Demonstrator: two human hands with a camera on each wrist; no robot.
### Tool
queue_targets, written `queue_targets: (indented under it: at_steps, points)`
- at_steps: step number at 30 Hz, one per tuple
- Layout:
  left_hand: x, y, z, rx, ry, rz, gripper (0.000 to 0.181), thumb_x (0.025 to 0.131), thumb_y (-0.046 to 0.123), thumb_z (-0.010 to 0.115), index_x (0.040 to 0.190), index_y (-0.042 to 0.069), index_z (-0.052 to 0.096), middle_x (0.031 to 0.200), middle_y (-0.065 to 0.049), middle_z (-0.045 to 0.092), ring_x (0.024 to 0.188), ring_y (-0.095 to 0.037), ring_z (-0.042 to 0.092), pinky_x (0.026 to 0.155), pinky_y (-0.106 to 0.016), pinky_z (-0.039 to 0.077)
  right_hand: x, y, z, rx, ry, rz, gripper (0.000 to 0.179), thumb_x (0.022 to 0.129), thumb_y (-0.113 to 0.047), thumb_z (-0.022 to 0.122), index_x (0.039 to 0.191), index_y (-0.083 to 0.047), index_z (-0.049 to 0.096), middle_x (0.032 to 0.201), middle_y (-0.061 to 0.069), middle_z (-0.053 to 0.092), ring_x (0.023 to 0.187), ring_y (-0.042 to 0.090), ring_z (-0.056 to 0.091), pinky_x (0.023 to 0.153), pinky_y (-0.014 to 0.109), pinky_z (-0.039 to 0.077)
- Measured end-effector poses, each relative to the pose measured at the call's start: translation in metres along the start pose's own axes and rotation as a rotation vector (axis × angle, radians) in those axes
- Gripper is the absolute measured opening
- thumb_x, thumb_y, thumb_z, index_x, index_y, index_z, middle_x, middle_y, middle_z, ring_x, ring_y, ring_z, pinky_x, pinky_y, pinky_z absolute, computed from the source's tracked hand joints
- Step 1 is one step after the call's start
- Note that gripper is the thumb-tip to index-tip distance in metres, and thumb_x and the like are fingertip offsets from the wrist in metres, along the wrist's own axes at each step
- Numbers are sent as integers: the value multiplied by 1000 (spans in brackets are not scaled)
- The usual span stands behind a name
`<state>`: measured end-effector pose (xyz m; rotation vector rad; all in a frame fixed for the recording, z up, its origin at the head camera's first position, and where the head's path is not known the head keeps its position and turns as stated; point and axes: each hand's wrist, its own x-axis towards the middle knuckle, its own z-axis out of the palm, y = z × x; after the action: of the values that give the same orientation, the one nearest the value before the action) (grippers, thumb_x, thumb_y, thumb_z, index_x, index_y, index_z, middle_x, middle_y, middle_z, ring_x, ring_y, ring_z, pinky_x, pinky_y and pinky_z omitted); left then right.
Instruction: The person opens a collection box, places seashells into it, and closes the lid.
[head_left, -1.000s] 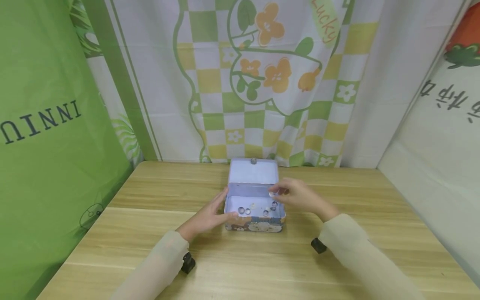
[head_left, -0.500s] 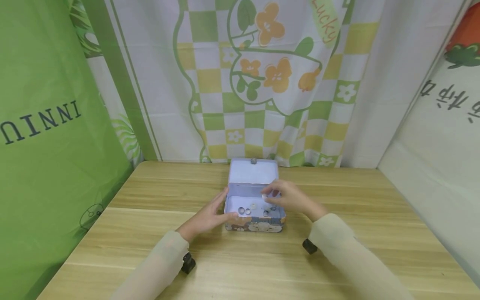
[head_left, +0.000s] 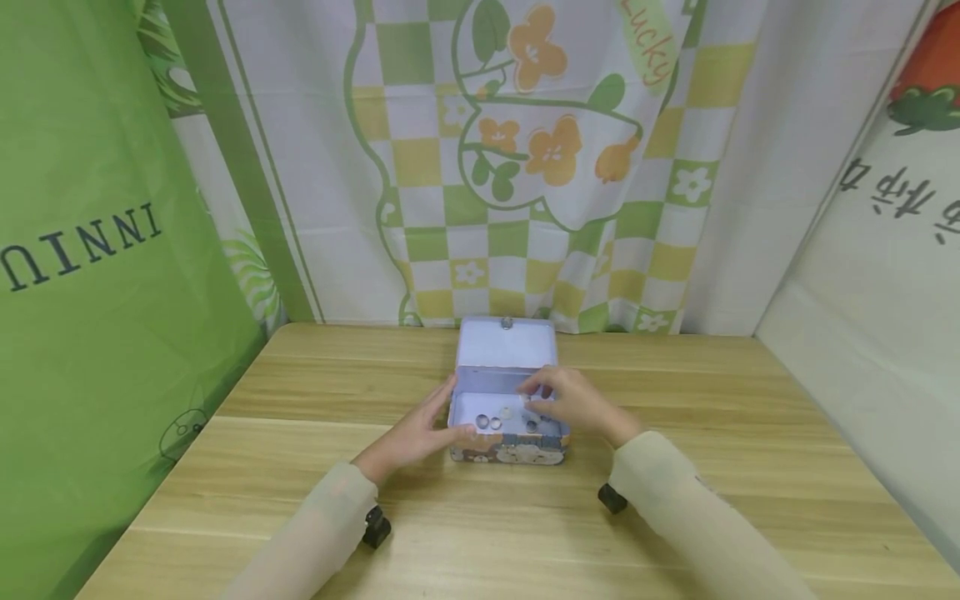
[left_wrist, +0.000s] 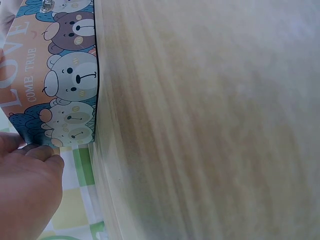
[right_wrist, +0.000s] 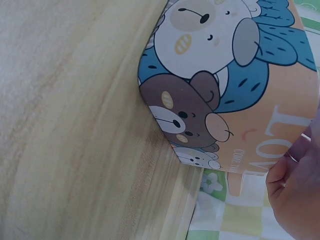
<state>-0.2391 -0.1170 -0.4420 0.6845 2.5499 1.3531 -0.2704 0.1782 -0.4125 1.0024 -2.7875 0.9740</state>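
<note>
An open tin box [head_left: 487, 456] with a bear-printed front stands on the table, its pale lid [head_left: 506, 343] tipped back. My left hand [head_left: 412, 435] holds the box at its left end, thumb over the front rim and fingers along the side; the left wrist view shows some fingers [left_wrist: 42, 151] bent against the tin. Over the right half of the box, my right hand [head_left: 573, 402] pinches a small pale round piece [head_left: 527, 399], too small to name. Several small round pieces lie inside, including a dark-edged one [head_left: 482, 422] and a yellowish one [head_left: 506, 412]. My right hand partly hides others.
The wooden table [head_left: 360, 379] runs around the box. A patterned curtain [head_left: 420, 250] hangs behind its far edge. Green cloth [head_left: 112, 350] stands at the left and white cloth [head_left: 862, 333] at the right. A dark thin cable [head_left: 183, 423] shows at the left.
My right hand has moved left and lower over the box, still pinching the small round piece. My left hand and the box have stayed in place.
</note>
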Motion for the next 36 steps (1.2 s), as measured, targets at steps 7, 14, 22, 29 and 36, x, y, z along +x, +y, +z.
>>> queue_targets:
  at_steps: [7, 14, 22, 29, 36]
  points:
    - [-2, 0, -1, -14, 6, 20, 92, 96, 33, 69, 162, 18, 7, 167, -7, 7, 150, -37, 13, 114, -63, 22, 0, -1, 0, -19, -5, -6, 24, 91, -12, 74, 114, -3, 72, 109, 5, 70, 95, 29, 63, 81, 34, 53]
    - [-2, -1, 0, 1, 10, 23, 92, 96, 34, 68, 162, 16, 7, 167, -8, 7, 150, -37, 12, 115, -63, 20, -2, -2, -7, 21, -3, 4, 24, 93, -12, 71, 117, -6, 72, 111, 5, 70, 98, 25, 63, 84, 40, 55]
    - [-1, -1, 0, 2, 9, 6, 94, 95, 36, 69, 163, 21, 6, 167, -4, 7, 150, -33, 12, 116, -60, 18, -4, 3, -17, 41, 47, -16, 23, 94, -8, 68, 116, -3, 71, 111, 8, 70, 95, 18, 63, 82, 36, 56]
    - [-1, -2, 0, -4, 5, 5, 100, 91, 50, 69, 163, 21, 6, 167, -5, 7, 150, -33, 12, 116, -61, 17, -5, 11, -19, 69, 107, 7, 23, 94, -5, 66, 115, -1, 71, 113, 11, 68, 93, 21, 63, 80, 35, 56]
    - [1, -4, 0, 2, 4, 20, 101, 90, 54, 69, 163, 20, 7, 167, -4, 7, 150, -34, 11, 115, -62, 17, -6, 22, -19, 94, 206, 51, 22, 95, -5, 64, 116, 2, 70, 113, 15, 68, 92, 26, 63, 75, 35, 56]
